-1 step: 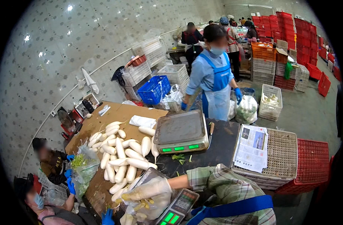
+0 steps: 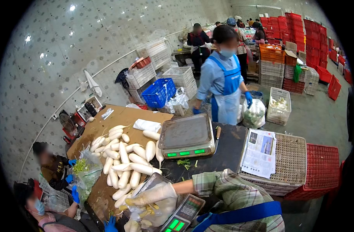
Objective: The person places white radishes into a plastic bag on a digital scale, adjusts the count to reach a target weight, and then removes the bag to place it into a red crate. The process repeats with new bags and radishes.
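Note:
My right hand (image 2: 146,198), in a pale yellowish glove, reaches from a plaid sleeve over a clear plastic bag (image 2: 163,209) at the small scale (image 2: 184,212), whose steel pan shows behind it. What its fingers grip is unclear. Yellowish fingertips below may belong to my left hand (image 2: 145,213); they are tangled with the bag and hard to make out. A pile of white radishes (image 2: 124,178) lies just left on cardboard (image 2: 88,131). Beyond, a larger scale (image 2: 186,135) sits beside a knife (image 2: 218,133) and a few green leaf scraps.
A co-worker (image 2: 225,85) in a blue apron stands across the table. Two others (image 2: 49,168) at the left wear blue gloves near bagged greens (image 2: 84,174). Stacked crates (image 2: 316,170) with papers (image 2: 258,152) border the right. More crates, bags and people fill the background.
The co-worker in the blue apron has shifted slightly to the right, gloved hands moving along. My hands look almost unmoved.

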Available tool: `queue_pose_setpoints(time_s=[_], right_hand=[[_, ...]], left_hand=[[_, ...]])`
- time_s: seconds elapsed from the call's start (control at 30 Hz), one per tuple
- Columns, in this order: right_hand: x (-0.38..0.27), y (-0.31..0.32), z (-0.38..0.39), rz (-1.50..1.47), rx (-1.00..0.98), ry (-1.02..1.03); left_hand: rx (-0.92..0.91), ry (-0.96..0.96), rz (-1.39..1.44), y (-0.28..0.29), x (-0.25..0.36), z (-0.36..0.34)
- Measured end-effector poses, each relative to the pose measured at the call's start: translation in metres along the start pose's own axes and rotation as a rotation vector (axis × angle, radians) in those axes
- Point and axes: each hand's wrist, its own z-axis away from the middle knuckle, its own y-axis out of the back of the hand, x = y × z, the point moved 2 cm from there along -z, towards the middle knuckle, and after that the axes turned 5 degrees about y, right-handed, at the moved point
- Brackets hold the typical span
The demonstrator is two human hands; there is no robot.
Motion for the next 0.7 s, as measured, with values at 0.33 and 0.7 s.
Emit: queue_pose_setpoints(time_s=[0.33, 0.7], right_hand=[[-0.025, -0.025, 0.004, 0.928, 0.248, -0.017], [0.009, 0.033, -0.013, 0.756, 0.478, -0.032]], left_hand=[[0.279, 0.144, -0.241, 0.015, -0.007, -0.038], [0.181, -0.361, -0.648, 0.042, -0.073, -0.074]])
